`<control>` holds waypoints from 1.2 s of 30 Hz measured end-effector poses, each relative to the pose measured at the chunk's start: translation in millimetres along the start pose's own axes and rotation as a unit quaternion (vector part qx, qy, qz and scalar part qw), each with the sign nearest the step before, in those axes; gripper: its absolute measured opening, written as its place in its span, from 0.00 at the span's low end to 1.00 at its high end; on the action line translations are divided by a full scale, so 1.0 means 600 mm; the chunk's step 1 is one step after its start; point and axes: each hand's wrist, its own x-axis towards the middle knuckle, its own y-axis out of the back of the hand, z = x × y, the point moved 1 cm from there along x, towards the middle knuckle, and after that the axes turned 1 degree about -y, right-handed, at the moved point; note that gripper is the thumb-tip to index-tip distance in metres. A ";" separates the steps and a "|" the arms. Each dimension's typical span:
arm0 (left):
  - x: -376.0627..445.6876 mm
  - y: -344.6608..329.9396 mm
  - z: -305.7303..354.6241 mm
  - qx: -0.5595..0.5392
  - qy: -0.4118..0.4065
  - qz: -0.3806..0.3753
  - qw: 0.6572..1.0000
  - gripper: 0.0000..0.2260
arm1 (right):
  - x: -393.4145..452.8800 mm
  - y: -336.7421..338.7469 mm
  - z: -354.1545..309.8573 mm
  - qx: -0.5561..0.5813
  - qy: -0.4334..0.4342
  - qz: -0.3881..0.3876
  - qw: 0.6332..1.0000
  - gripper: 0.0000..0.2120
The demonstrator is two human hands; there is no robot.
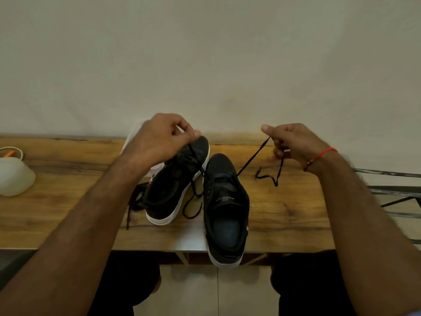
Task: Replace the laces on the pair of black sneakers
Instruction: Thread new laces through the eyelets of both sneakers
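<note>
Two black sneakers with white soles stand on the wooden table [284,220]. The left sneaker [175,183] is tilted, toe pointing away. The right sneaker [225,208] lies straight, its heel over the table's near edge. One dark lace [252,156] runs taut from the right sneaker's front eyelets up to my right hand [289,142], which pinches it; its free end hangs down and lies on the table. My left hand [164,135] pinches the other end of a lace [193,185] above the left sneaker's toe. More lace lies left of the left sneaker.
A white rounded object [13,176] with a cord sits at the table's left. Something white [136,133] stands behind the left sneaker against the plain wall. Metal bars [391,190] lie to the right of the table. My knees are below the table edge.
</note>
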 end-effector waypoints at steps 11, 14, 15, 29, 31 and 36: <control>-0.051 0.041 0.077 -0.274 -0.078 -0.075 0.956 0.07 | -0.057 -0.029 -0.079 -0.071 0.141 0.074 0.985 0.08; -0.069 0.044 0.083 -0.197 -0.108 -0.024 0.974 0.06 | -0.073 -0.032 -0.090 -0.141 0.178 0.125 0.966 0.08; -0.073 0.046 0.078 -0.098 -0.110 0.004 0.989 0.08 | -0.075 -0.030 -0.090 -0.153 0.185 0.149 0.959 0.08; -0.033 -0.155 -0.067 0.213 0.015 -0.084 0.973 0.14 | -0.013 -0.130 0.056 -0.430 0.034 -0.081 0.898 0.14; -0.028 -0.175 -0.083 0.245 0.030 -0.097 0.964 0.13 | -0.003 -0.140 0.068 -0.441 0.032 -0.078 0.893 0.15; -0.016 -0.170 -0.093 0.273 0.042 -0.066 0.959 0.09 | 0.010 -0.132 0.070 -0.448 0.018 -0.085 0.890 0.11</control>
